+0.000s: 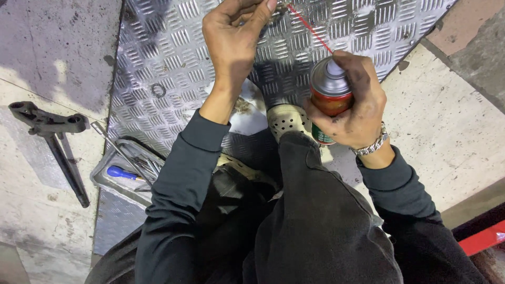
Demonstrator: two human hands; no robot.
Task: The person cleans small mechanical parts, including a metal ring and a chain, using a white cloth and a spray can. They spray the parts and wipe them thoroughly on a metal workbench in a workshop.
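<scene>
Right hand (pixel 363 108) around spray can (pixel 329 94)

Workshop floor: diamond-tread metal plate (pixel 173 58) at 12 o'clock, tool tray (pixel 113 181) with screwdriver (pixel 122 173) at 9 o'clock, stained concrete (pixel 452 131) at 3 o'clock.

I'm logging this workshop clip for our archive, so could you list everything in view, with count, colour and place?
Aerosol spray can with thin red straw: one, silver top, red and green body, in the right hand.
Small metal part: one, dark, pinched in the left fingers at the straw tip; kind unclear.
Ribbed metal floor plate: one, silver, under the hands.
Metal ring: one, dark, on the plate.
Shallow metal tray: one, grey, lower left, holding tools.
Blue-handled screwdriver: one, in the tray.
Black forked metal part: one, on concrete, far left.
Perforated shoe: one, beige.
Left hand: raised, pinching.
Right hand: bracelet on wrist.
</scene>
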